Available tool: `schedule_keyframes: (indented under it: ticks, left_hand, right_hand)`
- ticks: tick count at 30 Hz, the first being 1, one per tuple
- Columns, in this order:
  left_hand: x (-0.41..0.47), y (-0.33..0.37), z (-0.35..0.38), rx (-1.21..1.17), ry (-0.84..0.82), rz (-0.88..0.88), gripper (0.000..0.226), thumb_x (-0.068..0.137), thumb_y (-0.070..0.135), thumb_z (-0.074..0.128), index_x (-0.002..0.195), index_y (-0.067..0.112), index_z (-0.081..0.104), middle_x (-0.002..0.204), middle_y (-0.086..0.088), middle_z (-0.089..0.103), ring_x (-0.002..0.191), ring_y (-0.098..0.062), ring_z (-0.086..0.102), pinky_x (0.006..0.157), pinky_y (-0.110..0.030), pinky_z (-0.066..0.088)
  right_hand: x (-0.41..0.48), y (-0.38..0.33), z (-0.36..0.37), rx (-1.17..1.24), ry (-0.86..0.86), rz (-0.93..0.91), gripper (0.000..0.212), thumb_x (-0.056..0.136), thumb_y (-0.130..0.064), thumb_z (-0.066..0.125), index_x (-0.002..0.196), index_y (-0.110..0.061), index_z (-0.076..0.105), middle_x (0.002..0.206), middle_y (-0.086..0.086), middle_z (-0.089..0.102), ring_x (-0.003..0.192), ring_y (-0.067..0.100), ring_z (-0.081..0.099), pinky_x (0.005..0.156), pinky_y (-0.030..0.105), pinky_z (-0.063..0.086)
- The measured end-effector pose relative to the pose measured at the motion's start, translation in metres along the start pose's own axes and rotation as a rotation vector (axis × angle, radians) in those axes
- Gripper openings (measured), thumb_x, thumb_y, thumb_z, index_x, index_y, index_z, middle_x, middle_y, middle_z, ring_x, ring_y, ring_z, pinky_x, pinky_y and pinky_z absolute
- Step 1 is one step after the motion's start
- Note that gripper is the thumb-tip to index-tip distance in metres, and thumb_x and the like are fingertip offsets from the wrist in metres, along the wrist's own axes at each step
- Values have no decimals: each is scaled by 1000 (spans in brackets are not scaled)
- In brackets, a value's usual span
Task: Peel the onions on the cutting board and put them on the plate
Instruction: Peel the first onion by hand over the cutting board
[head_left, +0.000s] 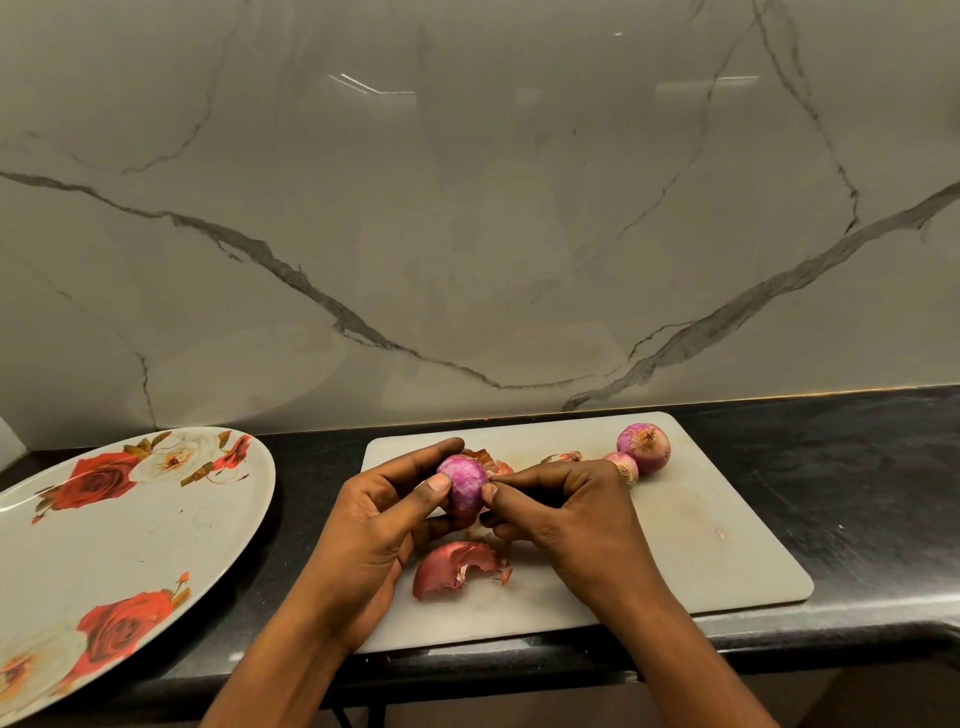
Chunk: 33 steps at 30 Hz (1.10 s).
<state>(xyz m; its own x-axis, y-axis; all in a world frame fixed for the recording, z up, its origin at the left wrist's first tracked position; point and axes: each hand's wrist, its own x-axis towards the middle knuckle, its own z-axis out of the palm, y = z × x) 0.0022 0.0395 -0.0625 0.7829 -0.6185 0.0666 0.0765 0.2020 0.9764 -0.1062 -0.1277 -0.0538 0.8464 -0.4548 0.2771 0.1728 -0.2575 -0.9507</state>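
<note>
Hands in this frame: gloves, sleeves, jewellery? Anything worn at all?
Left hand and right hand are bare: no gloves, rings or bands visible. The nails that show look short and unpainted. Forearms are bare down to the frame's bottom edge; no sleeve, watch or bracelet in view.

A pale grey marble wall (467, 208) fills the upper part of the view, crossed by dark branching veins (291, 270). Its glossy face throws back faint white streaks of ceiling light (371, 85). At its foot runs a black, slightly speckled bench (857, 467) with a rounded front edge, lit evenly and warmly.
</note>
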Motion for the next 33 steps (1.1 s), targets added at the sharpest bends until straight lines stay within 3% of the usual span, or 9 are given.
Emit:
schedule_keyframes:
  ticks: [8, 15, 25, 33]
  left_hand:
    - [1, -1, -1, -12, 9, -8, 42, 96, 14, 62, 137, 13, 69, 136, -10, 71, 127, -34, 67, 106, -56, 52]
    - [-1, 0, 2, -34, 22, 16, 38, 99, 5, 61, 135, 13, 70, 134, -8, 72, 124, -30, 70, 97, -47, 61]
    - [0, 1, 3, -70, 21, 0, 39, 96, 12, 61, 134, 14, 70, 134, -9, 72, 124, -33, 69, 97, -47, 62]
    - [0, 5, 4, -183, 31, -52, 41, 94, 17, 57, 133, 10, 71, 130, -14, 73, 120, -37, 71, 83, -38, 66]
  right_hand:
    - [-2, -2, 1, 23, 15, 1, 17, 93, -12, 77, 89, -28, 83, 81, -2, 81, 76, 18, 80, 73, 42, 67]
    - [-4, -4, 2, 41, 4, -20, 10, 87, -28, 83, 95, -33, 84, 87, -9, 82, 81, 14, 80, 77, 38, 66]
    - [-2, 0, 2, -16, 20, -17, 17, 93, -16, 78, 91, -33, 81, 82, -5, 81, 78, 16, 80, 73, 36, 67]
    - [-2, 3, 1, 46, 101, 37, 7, 88, -17, 81, 95, -19, 81, 81, -3, 81, 72, 17, 80, 68, 36, 67]
